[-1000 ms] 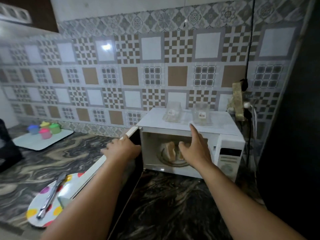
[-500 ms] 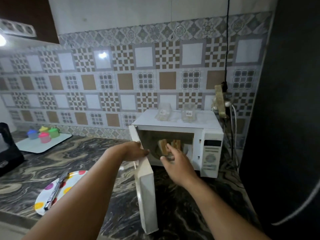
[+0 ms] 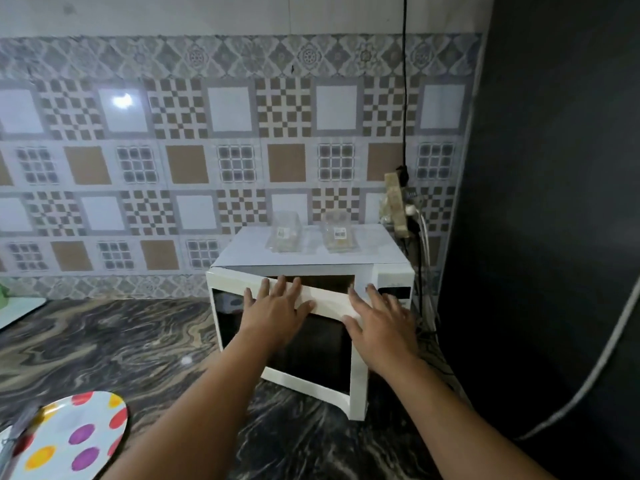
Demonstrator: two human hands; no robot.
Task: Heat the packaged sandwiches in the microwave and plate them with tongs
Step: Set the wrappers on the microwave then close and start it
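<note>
Clear empty packages (image 3: 311,233) atop microwave (image 3: 311,249)

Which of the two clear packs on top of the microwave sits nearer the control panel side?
The right-hand clear pack, with its barcode label. The other clear pack sits left of it, toward the door's hinge side.

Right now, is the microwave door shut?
Not quite: the door stands ajar, a dark gap showing along its top, both hands flat on it.
</note>
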